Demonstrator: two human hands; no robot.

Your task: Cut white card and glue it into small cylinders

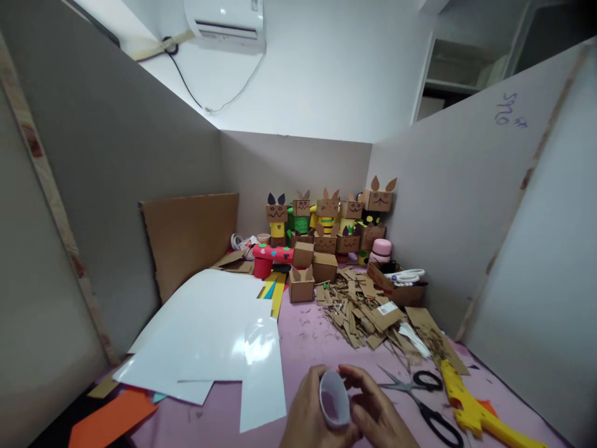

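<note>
Near the front edge of the table, a white paper tube (328, 398) is held between my two hands, its round opening facing up toward me. My left hand (303, 410) wraps around its left side. On the other side, the curved fingers of my right hand (375, 407) touch the rim and lower edge. Just right of my hands lie scissors (410, 387) with black handles, blades apart. Large glossy white sheets (209, 336) spread to the left, the front one with cut-out edges.
A yellow glue gun (461, 401) lies at the right front. Behind are cardboard scraps (354, 305) and several cardboard animal figures (326, 208). An orange sheet (112, 420) lies front left. A brown cardboard panel (191, 239) leans on the left partition (116, 155); another partition (466, 186) stands right.
</note>
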